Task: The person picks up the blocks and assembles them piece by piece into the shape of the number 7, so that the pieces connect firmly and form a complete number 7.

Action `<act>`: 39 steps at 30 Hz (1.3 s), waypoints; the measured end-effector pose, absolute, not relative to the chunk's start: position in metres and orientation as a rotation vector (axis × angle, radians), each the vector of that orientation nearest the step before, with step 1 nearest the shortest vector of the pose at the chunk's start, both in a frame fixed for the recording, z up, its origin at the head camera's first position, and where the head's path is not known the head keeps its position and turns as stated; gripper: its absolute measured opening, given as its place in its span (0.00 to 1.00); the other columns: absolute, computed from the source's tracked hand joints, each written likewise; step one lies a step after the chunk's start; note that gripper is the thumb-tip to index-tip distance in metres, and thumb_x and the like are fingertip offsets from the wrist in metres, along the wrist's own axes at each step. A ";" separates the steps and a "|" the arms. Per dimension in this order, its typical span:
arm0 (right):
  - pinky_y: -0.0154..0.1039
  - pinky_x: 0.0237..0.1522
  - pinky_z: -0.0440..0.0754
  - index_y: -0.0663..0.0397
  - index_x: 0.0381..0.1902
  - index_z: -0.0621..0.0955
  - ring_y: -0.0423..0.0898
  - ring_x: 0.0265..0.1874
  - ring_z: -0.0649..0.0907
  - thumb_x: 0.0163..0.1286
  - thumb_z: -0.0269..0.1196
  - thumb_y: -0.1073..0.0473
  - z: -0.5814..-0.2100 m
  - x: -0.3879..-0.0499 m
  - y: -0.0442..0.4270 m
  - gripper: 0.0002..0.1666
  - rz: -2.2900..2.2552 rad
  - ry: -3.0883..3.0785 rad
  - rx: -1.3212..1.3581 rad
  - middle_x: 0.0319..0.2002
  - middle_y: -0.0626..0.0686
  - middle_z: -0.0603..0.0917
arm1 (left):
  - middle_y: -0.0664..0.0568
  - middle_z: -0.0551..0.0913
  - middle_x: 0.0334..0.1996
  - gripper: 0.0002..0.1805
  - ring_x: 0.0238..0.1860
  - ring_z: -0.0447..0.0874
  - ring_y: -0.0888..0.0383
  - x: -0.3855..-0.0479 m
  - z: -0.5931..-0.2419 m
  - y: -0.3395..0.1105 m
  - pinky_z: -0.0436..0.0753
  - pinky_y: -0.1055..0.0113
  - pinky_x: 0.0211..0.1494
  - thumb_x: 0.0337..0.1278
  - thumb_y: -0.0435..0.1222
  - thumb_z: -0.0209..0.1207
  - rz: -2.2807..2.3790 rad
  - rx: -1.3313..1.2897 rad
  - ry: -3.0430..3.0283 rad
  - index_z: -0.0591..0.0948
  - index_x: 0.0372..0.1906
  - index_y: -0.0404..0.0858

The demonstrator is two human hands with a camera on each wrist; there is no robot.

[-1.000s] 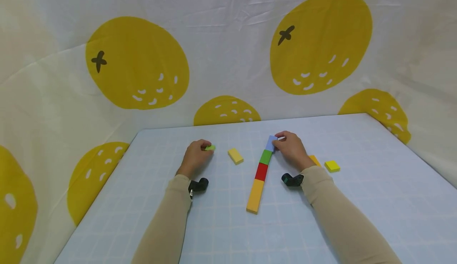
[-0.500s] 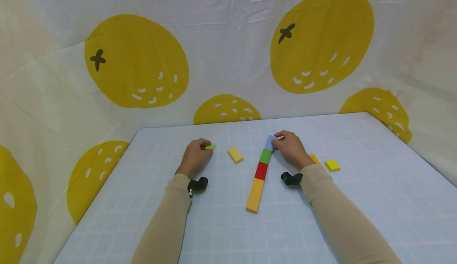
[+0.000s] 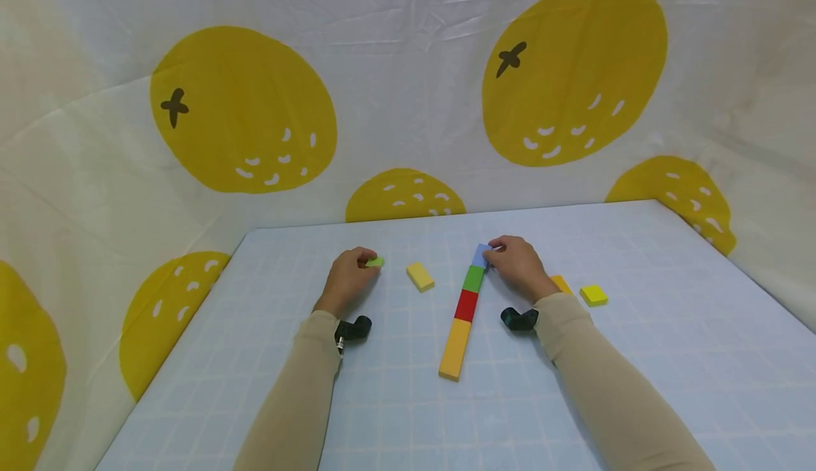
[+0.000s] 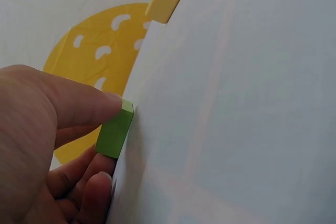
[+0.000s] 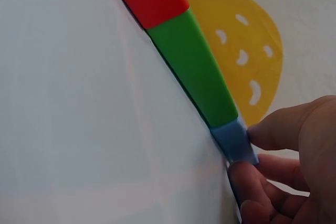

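My left hand (image 3: 347, 280) pinches a light green block (image 4: 115, 132) between thumb and fingers, low at the tabletop. At the far end of a slanting row, my right hand (image 3: 519, 265) grips a blue block (image 5: 234, 141) by its sides. That block meets the end of a green block (image 3: 474, 279), followed toward the near side by a red block (image 3: 467, 306) and a longer orange-yellow block (image 3: 455, 349). A pale yellow block (image 3: 421, 276) lies between the left hand and the row.
Right of the row, an orange block (image 3: 562, 284) is partly covered by the right hand and wrist. Beside it lies a bright yellow block (image 3: 593, 295). Behind the table (image 3: 395, 414) hangs a white cloth (image 3: 408, 103) printed with yellow fruit shapes.
My right hand and the blue block have shifted very slightly toward the near side, against the green block. The left hand holds its place.
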State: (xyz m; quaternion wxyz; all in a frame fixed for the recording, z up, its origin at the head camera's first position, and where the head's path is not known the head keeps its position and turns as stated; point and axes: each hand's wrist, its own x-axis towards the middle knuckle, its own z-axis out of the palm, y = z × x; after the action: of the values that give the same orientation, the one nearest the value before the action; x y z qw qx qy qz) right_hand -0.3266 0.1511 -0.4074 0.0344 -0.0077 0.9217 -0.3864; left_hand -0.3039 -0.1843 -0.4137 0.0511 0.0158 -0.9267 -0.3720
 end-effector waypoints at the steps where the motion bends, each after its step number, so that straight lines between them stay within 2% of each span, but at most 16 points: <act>1: 0.54 0.59 0.75 0.61 0.63 0.77 0.58 0.53 0.75 0.75 0.56 0.49 -0.408 -0.327 0.151 0.27 -1.185 2.831 -0.023 0.57 0.62 0.80 | 0.45 0.81 0.49 0.17 0.49 0.76 0.49 -0.304 -0.414 -0.184 0.77 0.54 0.57 0.63 0.37 0.65 -1.132 0.050 -2.820 0.82 0.55 0.38; 32: 0.56 0.61 0.73 0.57 0.61 0.79 0.58 0.56 0.75 0.74 0.57 0.47 -0.411 -0.331 0.149 0.26 -1.119 2.868 -0.025 0.58 0.60 0.80 | 0.46 0.81 0.49 0.16 0.49 0.76 0.50 -0.304 -0.417 -0.182 0.77 0.55 0.56 0.64 0.37 0.64 -1.125 0.050 -2.816 0.82 0.55 0.39; 39: 0.58 0.63 0.71 0.57 0.63 0.79 0.59 0.59 0.74 0.75 0.56 0.46 -0.411 -0.331 0.149 0.27 -1.132 2.872 -0.069 0.60 0.60 0.79 | 0.47 0.81 0.49 0.16 0.49 0.76 0.50 -0.305 -0.417 -0.183 0.77 0.56 0.57 0.64 0.37 0.64 -1.141 0.079 -2.816 0.82 0.55 0.40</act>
State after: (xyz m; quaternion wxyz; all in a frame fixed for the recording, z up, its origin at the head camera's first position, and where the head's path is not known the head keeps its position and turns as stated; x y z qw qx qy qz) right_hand -0.3315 0.1487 -0.4112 0.0271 -0.0225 0.9298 -0.3665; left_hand -0.3050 -0.1834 -0.4173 0.0512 0.0259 -0.9252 -0.3750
